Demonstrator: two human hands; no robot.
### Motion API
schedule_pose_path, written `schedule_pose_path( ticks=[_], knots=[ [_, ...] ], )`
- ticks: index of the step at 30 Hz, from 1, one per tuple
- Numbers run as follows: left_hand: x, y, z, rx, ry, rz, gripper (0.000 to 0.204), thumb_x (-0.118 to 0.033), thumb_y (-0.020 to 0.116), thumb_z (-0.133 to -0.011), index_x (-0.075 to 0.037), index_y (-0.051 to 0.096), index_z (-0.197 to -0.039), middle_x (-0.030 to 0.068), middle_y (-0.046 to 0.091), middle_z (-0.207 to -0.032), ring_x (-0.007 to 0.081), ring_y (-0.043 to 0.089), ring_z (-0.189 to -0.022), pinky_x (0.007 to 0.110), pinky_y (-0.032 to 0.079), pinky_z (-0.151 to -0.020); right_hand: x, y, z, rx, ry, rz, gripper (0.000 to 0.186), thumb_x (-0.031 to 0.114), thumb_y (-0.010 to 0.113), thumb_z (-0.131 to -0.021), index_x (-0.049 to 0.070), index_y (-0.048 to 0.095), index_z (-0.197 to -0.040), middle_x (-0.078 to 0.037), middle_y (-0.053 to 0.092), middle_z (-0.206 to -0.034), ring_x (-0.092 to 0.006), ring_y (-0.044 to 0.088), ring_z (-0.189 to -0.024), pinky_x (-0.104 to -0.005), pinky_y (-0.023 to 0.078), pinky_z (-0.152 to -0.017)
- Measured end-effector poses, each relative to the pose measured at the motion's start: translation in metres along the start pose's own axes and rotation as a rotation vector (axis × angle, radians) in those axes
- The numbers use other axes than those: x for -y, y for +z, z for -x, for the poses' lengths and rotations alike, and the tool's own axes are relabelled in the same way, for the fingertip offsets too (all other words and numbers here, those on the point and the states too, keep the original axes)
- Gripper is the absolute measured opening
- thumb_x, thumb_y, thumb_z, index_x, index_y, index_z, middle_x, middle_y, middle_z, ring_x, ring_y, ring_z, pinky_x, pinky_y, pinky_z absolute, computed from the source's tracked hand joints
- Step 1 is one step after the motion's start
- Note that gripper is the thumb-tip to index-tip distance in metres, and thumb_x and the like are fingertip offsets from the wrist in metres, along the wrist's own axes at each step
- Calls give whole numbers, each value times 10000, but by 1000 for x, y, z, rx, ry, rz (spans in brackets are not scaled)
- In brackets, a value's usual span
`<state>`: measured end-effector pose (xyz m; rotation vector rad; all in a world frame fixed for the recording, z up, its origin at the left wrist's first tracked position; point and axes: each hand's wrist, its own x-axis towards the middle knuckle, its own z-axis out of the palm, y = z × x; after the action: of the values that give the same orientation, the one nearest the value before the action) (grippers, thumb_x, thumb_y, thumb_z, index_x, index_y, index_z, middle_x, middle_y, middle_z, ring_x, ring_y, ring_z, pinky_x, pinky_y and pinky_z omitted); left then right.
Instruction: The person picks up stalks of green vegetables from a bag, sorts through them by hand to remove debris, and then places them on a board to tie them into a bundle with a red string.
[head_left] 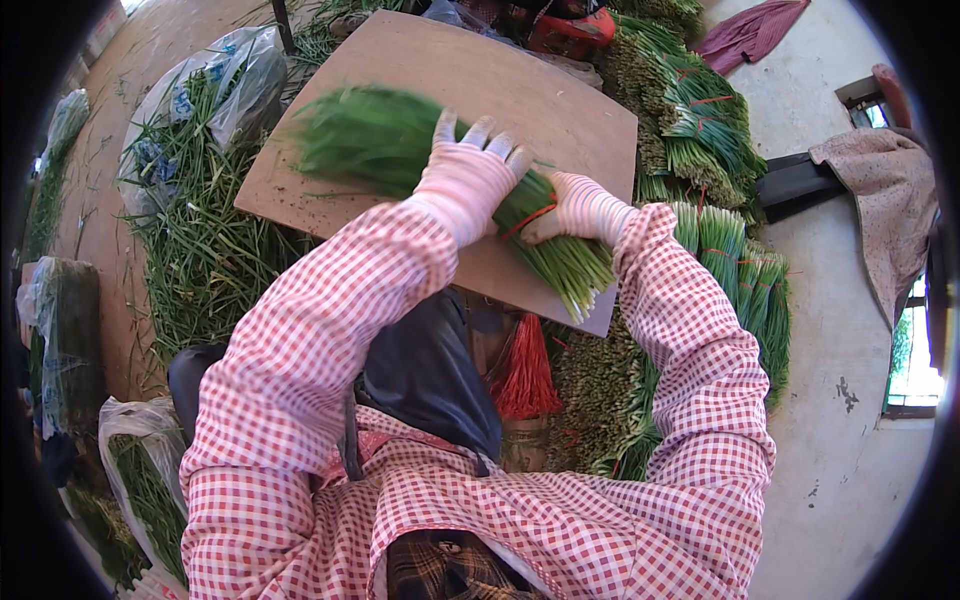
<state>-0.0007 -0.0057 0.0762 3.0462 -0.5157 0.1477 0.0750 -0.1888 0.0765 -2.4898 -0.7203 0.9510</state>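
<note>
A thick bunch of green chives [365,140] lies slantwise over the brown board [570,115], its leaf end smeared by motion and its pale stem ends pointing to the lower right. My left hand [472,175], in a pale striped glove, is closed over the middle of the bunch, fingers bent across its far side. At the stem end, my gloved right hand [578,210] grips the bunch beside a red tie [538,215] that crosses it. The undersides of both hands are hidden.
Tied chive bunches [710,125] are stacked right of the board, with more bunches [745,270] nearer. Red ties [527,370] hang below its near edge. Loose chives [215,225] spill from a plastic bag [250,85] at left. A draped cloth [885,190] is far right.
</note>
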Motion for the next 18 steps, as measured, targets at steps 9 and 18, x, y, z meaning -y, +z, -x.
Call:
schedule_pose_path(
  ticks=[9,18],
  knots=[
    [-80,37,87,279,-559,2059,1197,-270,967,-531,3,222,-1427,183,479,-1315,276,509,-1208,376,432,-1026,-8,65,68,-114,33,-1333,577,220,825,-750,14,565,-1223,-133,676,-1085,-249,678,-934,-394,555,-852],
    [-74,31,78,118,-132,2535,1127,-307,905,-614,-131,196,-1474,64,422,-1430,216,388,-1324,426,284,-1135,44,101,86,-710,-511,-1202,981,121,913,-624,-1,317,-1393,-113,590,-1243,-226,580,-1127,-372,488,-971]
  ],
)
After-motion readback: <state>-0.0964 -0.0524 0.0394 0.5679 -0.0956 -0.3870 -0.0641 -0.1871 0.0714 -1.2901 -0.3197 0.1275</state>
